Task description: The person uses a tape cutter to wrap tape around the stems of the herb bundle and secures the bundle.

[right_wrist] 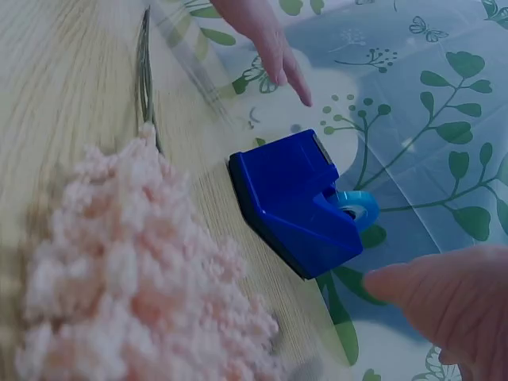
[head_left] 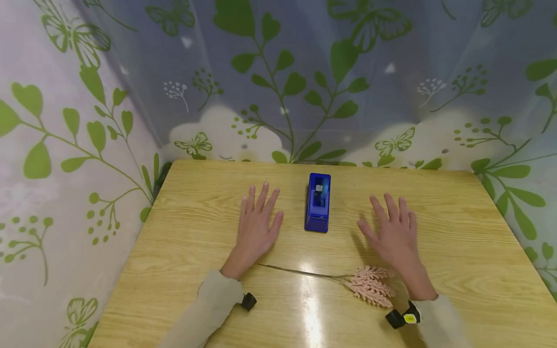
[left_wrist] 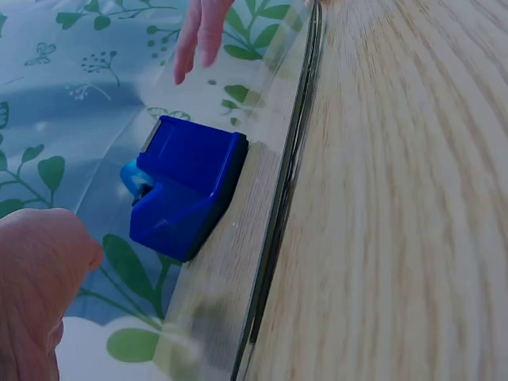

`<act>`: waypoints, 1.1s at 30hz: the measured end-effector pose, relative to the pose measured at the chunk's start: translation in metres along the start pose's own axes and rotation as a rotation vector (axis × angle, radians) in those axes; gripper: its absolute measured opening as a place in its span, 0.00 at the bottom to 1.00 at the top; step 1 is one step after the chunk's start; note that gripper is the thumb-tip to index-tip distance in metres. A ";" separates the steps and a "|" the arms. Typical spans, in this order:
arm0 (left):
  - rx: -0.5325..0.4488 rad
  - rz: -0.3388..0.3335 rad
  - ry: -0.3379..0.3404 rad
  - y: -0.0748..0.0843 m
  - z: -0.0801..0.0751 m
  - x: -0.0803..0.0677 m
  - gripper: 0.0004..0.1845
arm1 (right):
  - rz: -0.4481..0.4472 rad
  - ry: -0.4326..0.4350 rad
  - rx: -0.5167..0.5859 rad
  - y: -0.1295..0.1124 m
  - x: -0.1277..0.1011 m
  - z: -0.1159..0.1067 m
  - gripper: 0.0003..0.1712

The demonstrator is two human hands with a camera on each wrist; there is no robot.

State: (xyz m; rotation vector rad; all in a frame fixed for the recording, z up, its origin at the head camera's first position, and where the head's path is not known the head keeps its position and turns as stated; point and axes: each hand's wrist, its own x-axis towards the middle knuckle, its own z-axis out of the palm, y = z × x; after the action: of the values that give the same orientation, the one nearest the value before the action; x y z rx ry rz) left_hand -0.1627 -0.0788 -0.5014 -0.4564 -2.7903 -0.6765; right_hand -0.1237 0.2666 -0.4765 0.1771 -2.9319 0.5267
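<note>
A blue tape dispenser [head_left: 317,203] stands upright on the wooden bench [head_left: 196,203], midway between the two flat hands and touching neither. It is a blocky plastic body, long axis pointing away from the person, with a roll of light blue tape [right_wrist: 355,208] seated in its top.

My wooden bench [head_left: 457,232] stands against a curtain [head_left: 304,72] printed with green leaves and butterflies. That curtain wraps round my left side too, meeting the bench's far edge.
</note>
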 end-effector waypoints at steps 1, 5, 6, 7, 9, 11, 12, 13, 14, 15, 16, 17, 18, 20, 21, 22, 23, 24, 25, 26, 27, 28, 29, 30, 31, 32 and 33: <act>-0.010 0.003 0.001 0.001 0.001 0.001 0.32 | -0.003 -0.004 -0.005 -0.001 0.001 0.002 0.44; -0.075 0.021 0.006 0.006 0.004 0.004 0.32 | -0.022 -0.022 -0.006 -0.007 0.005 0.005 0.46; -0.095 0.024 0.005 0.007 0.005 0.005 0.32 | -0.027 -0.027 -0.006 -0.009 0.006 0.005 0.45; -0.118 0.025 0.001 0.009 0.006 0.006 0.32 | -0.029 -0.032 -0.005 -0.010 0.007 0.006 0.45; -0.162 0.022 -0.012 0.011 0.007 0.007 0.32 | -0.034 -0.040 0.004 -0.015 0.007 0.006 0.42; -0.193 0.016 -0.035 0.014 0.007 0.009 0.32 | -0.037 -0.043 0.017 -0.019 0.007 0.006 0.40; -0.203 0.016 -0.047 0.015 0.007 0.010 0.32 | -0.040 -0.042 0.025 -0.021 0.007 0.006 0.38; -0.214 0.018 -0.059 0.017 0.007 0.011 0.32 | -0.041 -0.040 0.033 -0.024 0.007 0.007 0.36; -0.215 0.024 -0.068 0.018 0.007 0.012 0.32 | -0.045 -0.037 0.041 -0.026 0.007 0.007 0.35; -0.217 0.035 -0.075 0.019 0.007 0.014 0.32 | -0.050 -0.031 0.050 -0.029 0.007 0.007 0.33; -0.215 0.047 -0.083 0.020 0.007 0.015 0.31 | -0.057 -0.022 0.053 -0.031 0.007 0.008 0.31; -0.212 0.061 -0.087 0.020 0.007 0.017 0.31 | -0.067 -0.012 0.061 -0.032 0.007 0.009 0.30; -0.209 0.075 -0.093 0.021 0.007 0.019 0.31 | -0.079 0.001 0.072 -0.033 0.007 0.010 0.28; -0.200 0.108 -0.101 0.022 0.009 0.024 0.31 | -0.102 0.021 0.107 -0.035 0.008 0.012 0.25; -0.198 0.126 -0.105 0.022 0.009 0.027 0.31 | -0.111 0.025 0.130 -0.036 0.008 0.013 0.24; -0.202 0.144 -0.109 0.022 0.009 0.030 0.31 | -0.119 0.023 0.152 -0.037 0.008 0.014 0.23; -0.198 0.163 -0.115 0.023 0.009 0.032 0.31 | -0.124 0.017 0.178 -0.038 0.009 0.014 0.23; -0.190 0.185 -0.123 0.023 0.009 0.035 0.32 | -0.127 0.008 0.200 -0.039 0.010 0.015 0.22; -0.182 0.206 -0.132 0.024 0.009 0.037 0.33 | -0.130 -0.006 0.216 -0.041 0.010 0.015 0.21; -0.173 0.225 -0.144 0.024 0.009 0.039 0.33 | -0.130 -0.022 0.225 -0.042 0.011 0.016 0.21; -0.163 0.245 -0.156 0.025 0.009 0.041 0.33 | -0.136 -0.033 0.230 -0.044 0.012 0.016 0.20; -0.152 0.261 -0.171 0.025 0.009 0.044 0.33 | -0.140 -0.044 0.235 -0.045 0.013 0.017 0.20; -0.138 0.275 -0.185 0.026 0.009 0.046 0.34 | -0.145 -0.055 0.241 -0.047 0.014 0.017 0.19; -0.133 0.288 -0.195 0.027 0.010 0.047 0.34 | -0.154 -0.063 0.247 -0.048 0.016 0.018 0.19; -0.135 0.297 -0.205 0.027 0.010 0.049 0.33 | -0.162 -0.073 0.257 -0.049 0.017 0.019 0.18; -0.136 0.306 -0.215 0.028 0.011 0.051 0.33 | -0.169 -0.081 0.269 -0.051 0.018 0.020 0.18; -0.137 0.315 -0.223 0.028 0.012 0.052 0.33 | -0.178 -0.087 0.281 -0.052 0.019 0.022 0.18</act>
State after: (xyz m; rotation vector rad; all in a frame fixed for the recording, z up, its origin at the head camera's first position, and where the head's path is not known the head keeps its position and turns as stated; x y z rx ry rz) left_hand -0.2029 -0.0369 -0.4850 -1.0311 -2.7853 -0.7861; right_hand -0.1379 0.2091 -0.4758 0.5015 -2.8718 0.9201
